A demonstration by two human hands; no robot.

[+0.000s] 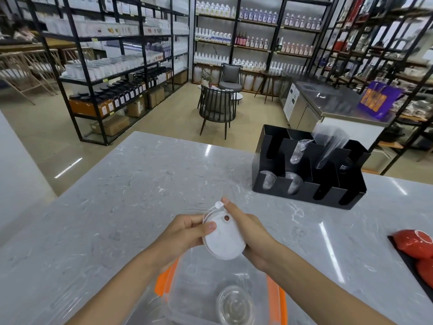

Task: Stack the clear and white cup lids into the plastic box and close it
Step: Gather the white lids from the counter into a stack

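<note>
Now both hands grip one white lid [224, 238], left hand [185, 233] pinching its left edge, right hand [248, 233] curled round the right. Below them, clear plastic box [187, 289] on marble surface [140, 184] holds a clear lid [235, 306]; black cup organizer [307, 170] well apart.

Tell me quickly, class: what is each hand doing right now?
Left hand: grips the white lid at its left edge.
Right hand: holds the same lid from the right side.

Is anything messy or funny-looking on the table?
Nothing is spilled or broken. The one oddity is a crinkled clear plastic sleeve leaning askew out of the black cup organizer. Both hands, left hand and right hand, hold the round white cup lid.
</note>
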